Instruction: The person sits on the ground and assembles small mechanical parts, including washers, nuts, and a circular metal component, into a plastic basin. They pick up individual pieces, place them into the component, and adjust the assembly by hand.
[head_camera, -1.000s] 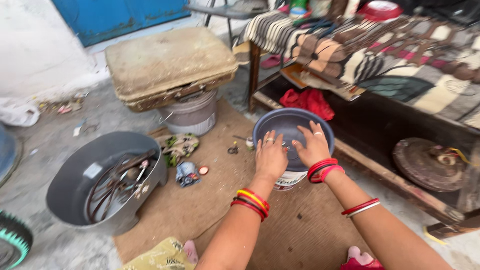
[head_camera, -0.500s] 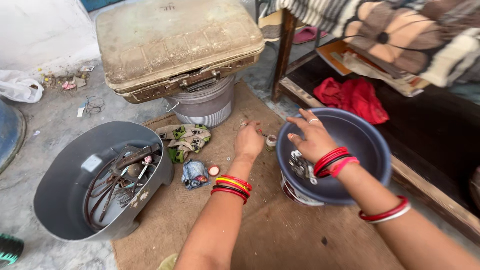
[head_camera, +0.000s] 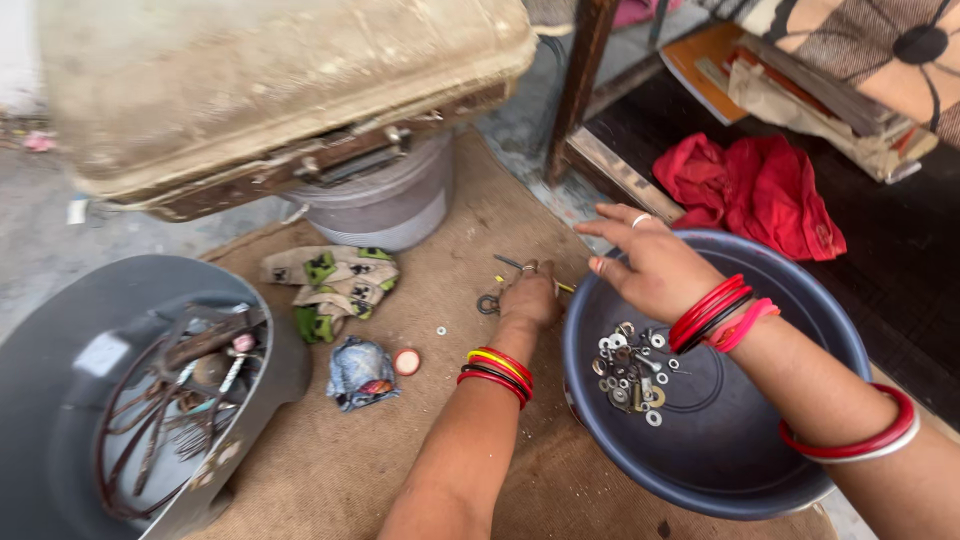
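Small metal parts (head_camera: 632, 368) already lie inside the dark blue basin (head_camera: 800, 300); more pieces (head_camera: 489, 303) remain on the burlap mat (head_camera: 330, 450) just left of it. Left hand (head_camera: 530, 296) is closed on something small beside the basin rim; right hand (head_camera: 650, 262) hovers above the rim, fingers spread, empty.

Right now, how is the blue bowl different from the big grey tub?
The blue bowl holds small loose washers and nuts; the grey tub holds long rusty tools and wire. The blue bowl is round and sits under the right hand; the grey tub has squarer corners and lies away from both hands, past the left hand. Both rest on the brown burlap mat.
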